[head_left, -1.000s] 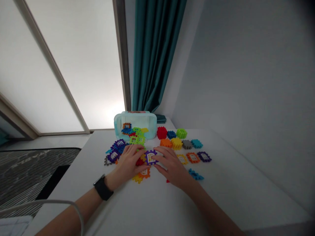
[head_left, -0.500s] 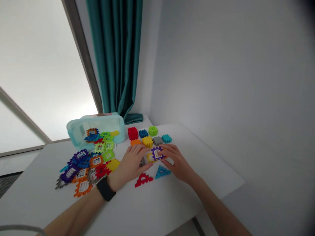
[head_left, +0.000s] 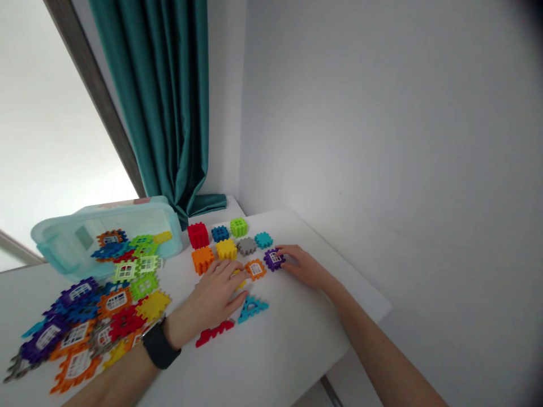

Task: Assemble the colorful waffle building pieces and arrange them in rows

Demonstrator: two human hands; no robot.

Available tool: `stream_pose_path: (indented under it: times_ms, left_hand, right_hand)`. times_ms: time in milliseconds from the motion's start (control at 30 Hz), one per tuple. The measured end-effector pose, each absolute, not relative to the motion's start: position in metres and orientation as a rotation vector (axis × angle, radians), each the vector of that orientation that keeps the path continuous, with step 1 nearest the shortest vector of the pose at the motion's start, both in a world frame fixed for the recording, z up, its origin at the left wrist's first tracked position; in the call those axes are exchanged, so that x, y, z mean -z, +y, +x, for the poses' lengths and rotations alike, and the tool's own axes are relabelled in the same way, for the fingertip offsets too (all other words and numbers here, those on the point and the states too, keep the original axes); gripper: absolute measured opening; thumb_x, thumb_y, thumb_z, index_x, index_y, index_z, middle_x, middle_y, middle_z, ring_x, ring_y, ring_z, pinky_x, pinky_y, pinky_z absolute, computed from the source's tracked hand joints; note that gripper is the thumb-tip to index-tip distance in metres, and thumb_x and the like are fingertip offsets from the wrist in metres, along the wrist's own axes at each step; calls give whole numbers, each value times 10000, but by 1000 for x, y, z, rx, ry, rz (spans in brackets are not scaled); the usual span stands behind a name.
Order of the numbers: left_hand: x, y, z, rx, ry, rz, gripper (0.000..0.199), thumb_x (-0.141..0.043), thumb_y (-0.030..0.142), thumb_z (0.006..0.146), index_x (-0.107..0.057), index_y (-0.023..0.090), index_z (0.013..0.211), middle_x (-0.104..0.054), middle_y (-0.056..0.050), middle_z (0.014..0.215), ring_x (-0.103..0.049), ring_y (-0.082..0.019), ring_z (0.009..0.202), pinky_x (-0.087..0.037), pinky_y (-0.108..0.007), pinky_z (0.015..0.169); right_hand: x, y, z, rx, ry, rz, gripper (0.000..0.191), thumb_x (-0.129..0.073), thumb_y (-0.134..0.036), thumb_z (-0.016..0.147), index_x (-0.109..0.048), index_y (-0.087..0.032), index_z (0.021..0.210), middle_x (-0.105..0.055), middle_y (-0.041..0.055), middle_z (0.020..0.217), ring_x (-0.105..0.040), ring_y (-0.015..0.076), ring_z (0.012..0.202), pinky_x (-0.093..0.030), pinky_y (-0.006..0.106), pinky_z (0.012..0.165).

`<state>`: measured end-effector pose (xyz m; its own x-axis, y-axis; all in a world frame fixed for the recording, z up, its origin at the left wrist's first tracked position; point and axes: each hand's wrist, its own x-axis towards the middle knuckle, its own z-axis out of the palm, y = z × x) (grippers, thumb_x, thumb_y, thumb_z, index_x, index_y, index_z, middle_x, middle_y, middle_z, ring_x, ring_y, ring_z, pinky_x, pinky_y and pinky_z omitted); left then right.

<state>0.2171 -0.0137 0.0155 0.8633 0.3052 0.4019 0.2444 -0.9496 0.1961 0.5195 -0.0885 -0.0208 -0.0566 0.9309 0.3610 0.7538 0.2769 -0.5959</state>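
My right hand has its fingertips and thumb around the right edge of a purple toothed tile with a white window, at the right end of a row. To its left lies an orange window tile. My left hand, wearing a black watch, is low over the table with fingers and thumb apart. It partly covers a yellow piece beside its fingertips. In front of that hand lie a blue triangle piece and a red triangle piece, the red one partly hidden.
Behind the hands stand stacked red, orange, yellow and green tiles, near dark blue, grey and light blue tiles. A mixed tile pile spills from a tipped clear bin. A wall borders the table.
My right hand has moved the purple window tile off to the right of the orange tile, which now shows. My left hand has drawn slightly away. The view has swung right.
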Motion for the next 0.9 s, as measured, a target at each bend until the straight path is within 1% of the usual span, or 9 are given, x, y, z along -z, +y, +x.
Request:
stream_pose_path:
  times_ms: [133,333,667,900]
  left_hand:
    - [-15,-7,214,-651,392,2906,254,-553,234,946,-614,226,1193,-627,-99,1187,-580,-279,1084,-478,-444,933]
    - [-15,-6,214,-654,373,2927,247,-551,234,940,-626,236,1175,-631,-93,1186,-589,-268,1074,-484,-431,933]
    - [-16,-6,212,-675,389,2923,298,-564,208,926,-592,237,1221,-648,-82,1178,-579,-283,1106,-454,-442,943]
    - [-16,-7,212,-679,402,2921,356,-548,217,939,-553,227,1295,-641,-90,1198,-574,-287,1117,-440,-465,970]
  right_hand:
    - [22,-87,523,-358,-1846,-1514,248,-619,-248,915,-676,-241,1156,-667,84,1305,-613,237,1222,-481,491,1060]
    - [24,-89,520,-342,-1875,-1527,242,-637,-256,908,-694,-259,1142,-676,77,1295,-623,246,1209,-473,498,1063]
    - [26,-89,521,-298,-1918,-1521,257,-624,-260,921,-691,-264,1170,-672,74,1302,-615,246,1217,-476,498,1065]
    - [27,-87,522,-312,-1919,-1527,248,-619,-262,923,-689,-262,1161,-669,75,1304,-614,249,1214,-467,505,1067]
